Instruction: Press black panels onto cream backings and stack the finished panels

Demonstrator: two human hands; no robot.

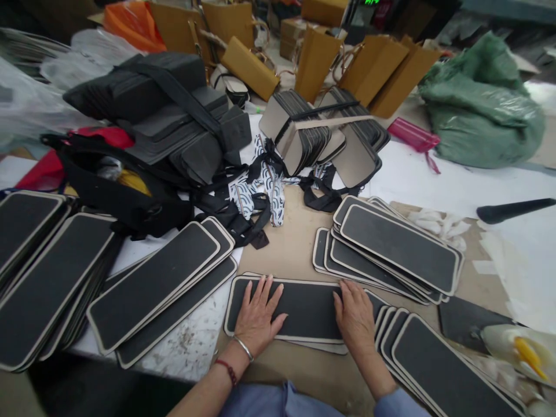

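A long black panel with a pale border (306, 307) lies in front of me, on top of another one whose edge shows beneath it. My left hand (259, 315) rests flat on its left part, fingers spread. At the panel's right end lies my right hand (355, 315), its fingers close together and bent over the edge; whether they pinch the panel is hard to make out. A fanned row of similar panels (447, 365) sits just right of my right hand. Beyond it is a stack of the same panels (397, 246).
More bordered panels (156, 284) are piled on the left. Black straps and patterned ribbon (273, 191) lie behind the middle. Bundled grey pieces (304, 130), a black bag (125, 185), a green sack (482, 110) and a pink pouch (412, 134) stand farther back.
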